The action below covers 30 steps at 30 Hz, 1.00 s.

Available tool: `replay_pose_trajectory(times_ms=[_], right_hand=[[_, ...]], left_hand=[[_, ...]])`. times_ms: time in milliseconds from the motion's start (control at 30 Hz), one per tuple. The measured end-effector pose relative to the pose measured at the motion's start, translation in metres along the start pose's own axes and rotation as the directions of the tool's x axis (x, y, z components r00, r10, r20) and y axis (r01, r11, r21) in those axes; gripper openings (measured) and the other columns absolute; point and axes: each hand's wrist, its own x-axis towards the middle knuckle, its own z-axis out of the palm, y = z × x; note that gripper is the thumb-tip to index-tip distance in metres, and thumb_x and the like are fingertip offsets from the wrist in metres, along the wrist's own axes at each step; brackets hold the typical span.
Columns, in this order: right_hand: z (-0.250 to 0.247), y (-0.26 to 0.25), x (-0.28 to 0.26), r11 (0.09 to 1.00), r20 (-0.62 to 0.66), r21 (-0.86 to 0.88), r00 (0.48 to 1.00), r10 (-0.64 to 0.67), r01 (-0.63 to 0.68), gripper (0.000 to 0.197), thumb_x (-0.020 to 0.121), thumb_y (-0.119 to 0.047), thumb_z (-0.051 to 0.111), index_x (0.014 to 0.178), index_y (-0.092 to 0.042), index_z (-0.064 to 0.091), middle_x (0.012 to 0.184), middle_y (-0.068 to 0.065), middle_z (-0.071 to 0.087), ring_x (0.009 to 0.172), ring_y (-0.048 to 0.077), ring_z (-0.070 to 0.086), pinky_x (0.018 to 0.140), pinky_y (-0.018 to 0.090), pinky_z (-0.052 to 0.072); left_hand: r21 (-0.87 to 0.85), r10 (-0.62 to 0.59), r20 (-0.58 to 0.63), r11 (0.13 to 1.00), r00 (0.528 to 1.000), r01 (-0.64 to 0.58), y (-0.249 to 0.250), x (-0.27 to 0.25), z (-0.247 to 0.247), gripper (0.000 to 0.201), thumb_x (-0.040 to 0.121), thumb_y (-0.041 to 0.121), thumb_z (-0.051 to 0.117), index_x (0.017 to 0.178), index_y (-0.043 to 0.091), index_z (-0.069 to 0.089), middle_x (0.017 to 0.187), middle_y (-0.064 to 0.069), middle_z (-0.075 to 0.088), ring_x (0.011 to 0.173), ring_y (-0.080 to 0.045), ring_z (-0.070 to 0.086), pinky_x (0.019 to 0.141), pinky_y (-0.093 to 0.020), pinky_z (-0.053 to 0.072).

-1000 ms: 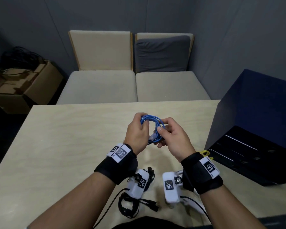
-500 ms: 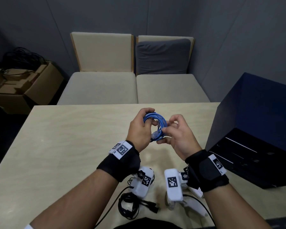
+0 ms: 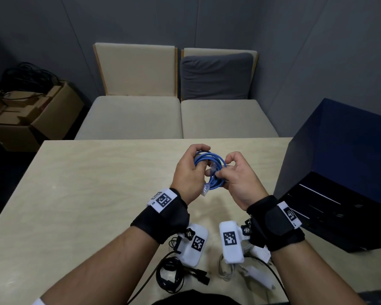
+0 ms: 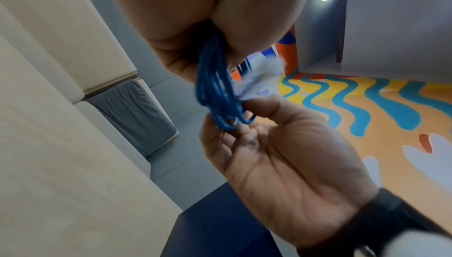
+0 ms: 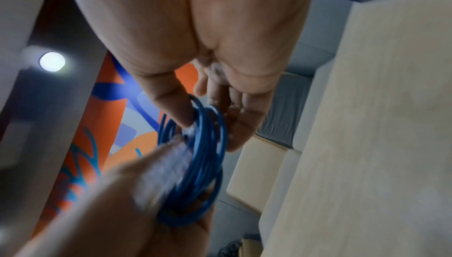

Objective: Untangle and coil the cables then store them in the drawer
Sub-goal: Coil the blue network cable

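- The left hand (image 3: pixel 188 172) grips one side of a coiled blue cable (image 3: pixel 216 164), with its fingers curled round the loops. It holds the coil up above the bench (image 3: pixel 86 194).
- The right hand (image 3: pixel 240 179) pinches the other side of the coil between thumb and fingers, next to a clear plug (image 3: pixel 213 171) that lies across the loops.
- A second plug (image 3: pixel 205 191) hangs free below the coil, by the heel of the left hand.
- A black cable (image 3: pixel 169 276) lies in a loose bundle near the front edge of the bench, under the left forearm.
- A white cable (image 3: pixel 226 269) lies just right of it, under the right wrist.
- A dark blue cabinet (image 3: pixel 343 155) stands at the right end of the bench. I cannot tell whether its drawer is open.
- Two beige seats (image 3: pixel 130 117) sit beyond the bench, and a cardboard box (image 3: pixel 31 119) sits at far left.
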Motion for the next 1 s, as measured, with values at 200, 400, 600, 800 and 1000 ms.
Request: replay_pose_trajectory(times_ms=[200, 400, 600, 800, 1000], right_hand=[[0.003, -0.006, 0.0, 0.997, -0.057, 0.005, 0.996, -0.072, 0.073, 0.026, 0.087, 0.013, 0.044, 0.082, -0.013, 0.04, 0.08, 0.019, 0.067, 0.058, 0.027, 0.059, 0.057, 0.036, 0.051], [-0.001, 0.002, 0.002, 0.849, -0.123, -0.487, 0.947, -0.297, 0.203, 0.029, 0.085, -0.012, 0.067, 0.091, -0.036, 0.051, 0.108, -0.004, 0.054, 0.075, 0.01, 0.058, 0.074, 0.033, 0.054], [0.006, 0.001, -0.002, 0.642, 0.061, -0.683, 0.903, -0.426, 0.349, 0.011, 0.083, -0.026, 0.071, 0.092, -0.026, 0.066, 0.09, -0.006, 0.044, 0.08, 0.002, 0.048, 0.072, 0.01, 0.037], [0.007, -0.01, 0.006, 0.651, 0.033, -0.69, 0.912, -0.409, 0.317, 0.02, 0.082, -0.016, 0.07, 0.073, -0.027, 0.056, 0.081, -0.008, 0.046, 0.069, 0.003, 0.048, 0.063, 0.011, 0.035], [-0.006, -0.021, 0.019, 0.811, -0.175, -0.537, 0.909, -0.378, 0.234, 0.017, 0.086, -0.031, 0.063, 0.076, -0.022, 0.053, 0.082, -0.005, 0.059, 0.076, 0.027, 0.057, 0.071, 0.045, 0.053]], left_hand=[[-0.129, -0.081, 0.018, 0.988, 0.997, 0.083, 0.004, 0.002, -0.001, 0.027, 0.093, -0.005, 0.039, 0.107, 0.013, 0.053, 0.068, 0.002, 0.051, 0.044, -0.004, 0.041, 0.048, -0.02, 0.043], [-0.118, -0.082, 0.001, 0.99, 0.997, 0.082, -0.001, 0.008, -0.002, 0.024, 0.094, -0.003, 0.039, 0.106, 0.013, 0.053, 0.062, 0.007, 0.053, 0.045, -0.007, 0.039, 0.051, -0.023, 0.04], [-0.084, -0.122, 0.012, 0.989, 0.992, 0.122, -0.006, 0.01, -0.002, 0.029, 0.092, -0.002, 0.039, 0.104, 0.019, 0.054, 0.07, -0.001, 0.056, 0.055, -0.013, 0.048, 0.051, -0.025, 0.044], [0.051, -0.031, 0.042, 0.998, 0.999, 0.029, -0.012, 0.012, -0.004, 0.027, 0.093, 0.001, 0.042, 0.102, 0.023, 0.054, 0.074, 0.001, 0.057, 0.056, -0.006, 0.05, 0.054, -0.02, 0.042], [0.085, 0.099, 0.042, 0.991, 0.994, -0.103, -0.007, 0.015, -0.005, 0.029, 0.095, 0.002, 0.041, 0.102, 0.026, 0.056, 0.071, 0.002, 0.05, 0.065, -0.009, 0.048, 0.067, -0.036, 0.054]])
